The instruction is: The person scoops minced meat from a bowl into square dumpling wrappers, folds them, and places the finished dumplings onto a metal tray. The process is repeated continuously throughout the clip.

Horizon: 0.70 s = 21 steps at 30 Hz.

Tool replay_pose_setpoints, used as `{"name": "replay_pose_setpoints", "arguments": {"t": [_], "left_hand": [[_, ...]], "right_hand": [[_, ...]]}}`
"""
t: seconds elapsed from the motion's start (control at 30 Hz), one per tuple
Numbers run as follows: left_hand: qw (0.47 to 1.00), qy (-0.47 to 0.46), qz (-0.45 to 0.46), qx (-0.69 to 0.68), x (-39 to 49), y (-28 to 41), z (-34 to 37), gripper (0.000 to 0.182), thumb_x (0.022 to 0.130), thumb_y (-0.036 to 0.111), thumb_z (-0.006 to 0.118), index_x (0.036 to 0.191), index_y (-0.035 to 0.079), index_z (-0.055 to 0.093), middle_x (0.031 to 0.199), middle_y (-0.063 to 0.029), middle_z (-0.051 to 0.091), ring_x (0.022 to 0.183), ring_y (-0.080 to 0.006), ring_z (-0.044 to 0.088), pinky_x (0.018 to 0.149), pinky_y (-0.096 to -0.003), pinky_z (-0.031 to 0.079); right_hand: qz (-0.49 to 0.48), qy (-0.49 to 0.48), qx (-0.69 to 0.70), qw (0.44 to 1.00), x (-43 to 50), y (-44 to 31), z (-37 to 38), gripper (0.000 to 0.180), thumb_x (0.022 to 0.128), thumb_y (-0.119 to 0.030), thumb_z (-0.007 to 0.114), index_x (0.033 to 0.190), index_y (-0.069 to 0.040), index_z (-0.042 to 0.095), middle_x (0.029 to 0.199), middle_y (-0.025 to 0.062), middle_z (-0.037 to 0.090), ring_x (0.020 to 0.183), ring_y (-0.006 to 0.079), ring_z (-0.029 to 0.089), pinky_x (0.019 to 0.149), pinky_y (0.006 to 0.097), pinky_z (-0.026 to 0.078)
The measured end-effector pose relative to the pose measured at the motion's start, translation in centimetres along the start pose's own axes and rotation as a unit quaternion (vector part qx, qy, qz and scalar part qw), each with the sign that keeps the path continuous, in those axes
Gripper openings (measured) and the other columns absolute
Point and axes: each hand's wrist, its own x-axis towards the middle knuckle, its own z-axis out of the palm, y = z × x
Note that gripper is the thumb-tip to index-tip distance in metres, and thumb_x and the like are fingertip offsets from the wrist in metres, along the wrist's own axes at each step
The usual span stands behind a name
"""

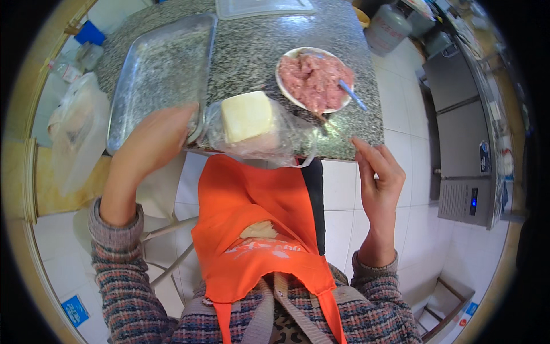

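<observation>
My left hand is bent over the near right corner of a shallow metal tray. Its fingers are partly hidden, so its hold is unclear. To its right, a pale square block, resembling stacked dough wrappers, sits on an opened clear plastic bag at the table's front edge. Behind the bag stands a white bowl heaped with raw minced meat; a blue handle sticks out of it. My right hand is at the front right table edge, thumb and forefinger close together. A thin blurred streak lies between bowl and fingertips.
The speckled stone table bears a translucent plastic lid or tray at the back. A plastic bag hangs at the left. A gas cylinder and a steel refrigerated counter stand to the right. A stool's legs are below left.
</observation>
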Motion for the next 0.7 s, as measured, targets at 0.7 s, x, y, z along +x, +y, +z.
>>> {"name": "replay_pose_setpoints", "arguments": {"t": [0.7], "left_hand": [[0.96, 0.223, 0.142, 0.09, 2.8, 10.4, 10.1, 0.003, 0.078, 0.01, 0.06, 0.077, 0.007, 0.06, 0.089, -0.0082, 0.055, 0.082, -0.026, 0.055, 0.067, -0.0386, 0.046]], "right_hand": [[-0.06, -0.041, -0.088, 0.993, 4.1, 3.5, 0.9, 0.033, 0.082, 0.008, 0.068, 0.109, -0.01, 0.077, 0.071, 0.0098, 0.057, 0.059, 0.0264, 0.059, 0.055, 0.0372, 0.046]]}}
